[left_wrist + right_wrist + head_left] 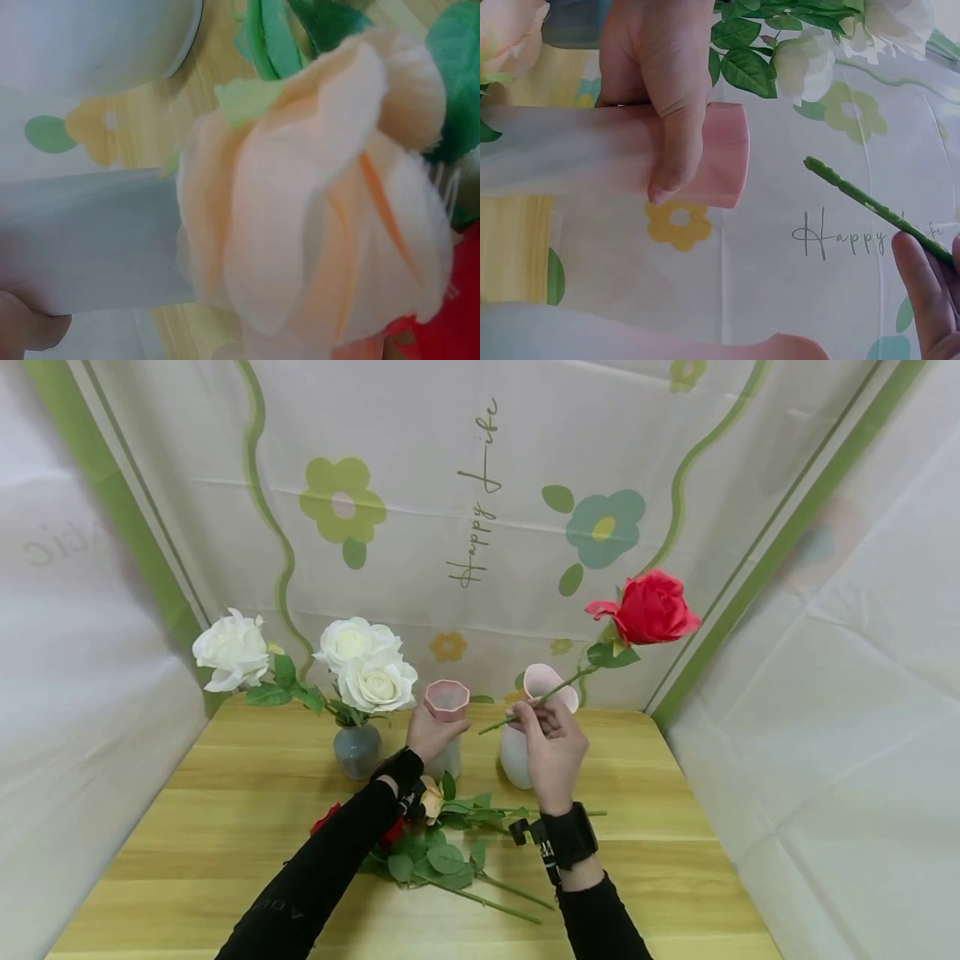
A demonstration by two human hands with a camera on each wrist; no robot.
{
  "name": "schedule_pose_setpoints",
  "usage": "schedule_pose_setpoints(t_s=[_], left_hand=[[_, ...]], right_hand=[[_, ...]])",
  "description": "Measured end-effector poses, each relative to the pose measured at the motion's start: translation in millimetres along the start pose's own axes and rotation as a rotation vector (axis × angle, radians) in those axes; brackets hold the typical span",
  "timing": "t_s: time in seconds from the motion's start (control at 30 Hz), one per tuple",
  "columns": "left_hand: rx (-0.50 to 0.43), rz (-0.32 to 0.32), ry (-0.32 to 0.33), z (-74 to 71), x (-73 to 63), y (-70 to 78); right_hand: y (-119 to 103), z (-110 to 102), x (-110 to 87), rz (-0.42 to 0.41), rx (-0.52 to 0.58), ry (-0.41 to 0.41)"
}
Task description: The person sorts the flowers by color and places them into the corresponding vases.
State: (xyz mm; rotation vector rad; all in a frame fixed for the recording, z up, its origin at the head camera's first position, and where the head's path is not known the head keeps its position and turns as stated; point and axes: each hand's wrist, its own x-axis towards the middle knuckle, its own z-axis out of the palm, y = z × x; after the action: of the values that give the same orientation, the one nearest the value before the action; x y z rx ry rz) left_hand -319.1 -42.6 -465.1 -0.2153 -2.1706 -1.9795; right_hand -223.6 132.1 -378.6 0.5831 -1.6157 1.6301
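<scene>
My left hand [431, 735] grips a tall vase [447, 760] with a pink faceted rim, just below its top; the right wrist view shows the thumb wrapped across the pink part of this vase [724, 154]. My right hand [555, 752] pinches the green stem of a red rose [654, 608], whose bloom tilts up to the right. The bare stem end [840, 182] points toward the pink-rimmed vase, apart from it and above its rim. Behind the right hand stands a rounder white vase [516, 758] with a pink curved lip.
A blue-grey vase [357, 750] with several white roses [375, 672] stands at the left. In front, a peach rose [300, 210], dark red roses [326, 817] and leafy stems [446, 858] lie on the wooden table [652, 893]. A printed cloth [420, 410] hangs behind.
</scene>
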Motion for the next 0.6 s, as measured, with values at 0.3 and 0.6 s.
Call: schedule_pose_setpoints(t_s=[0.3, 0.6], left_hand=[[0.017, -0.002, 0.014, 1.2, 0.1, -2.0], [0.022, -0.009, 0.024, 2.0, 1.6, -2.9]], right_hand=[[20.2, 18.0, 14.8, -0.078, 0.031, 0.066], [7.9, 34.6, 24.7, -0.095, 0.016, 0.046]])
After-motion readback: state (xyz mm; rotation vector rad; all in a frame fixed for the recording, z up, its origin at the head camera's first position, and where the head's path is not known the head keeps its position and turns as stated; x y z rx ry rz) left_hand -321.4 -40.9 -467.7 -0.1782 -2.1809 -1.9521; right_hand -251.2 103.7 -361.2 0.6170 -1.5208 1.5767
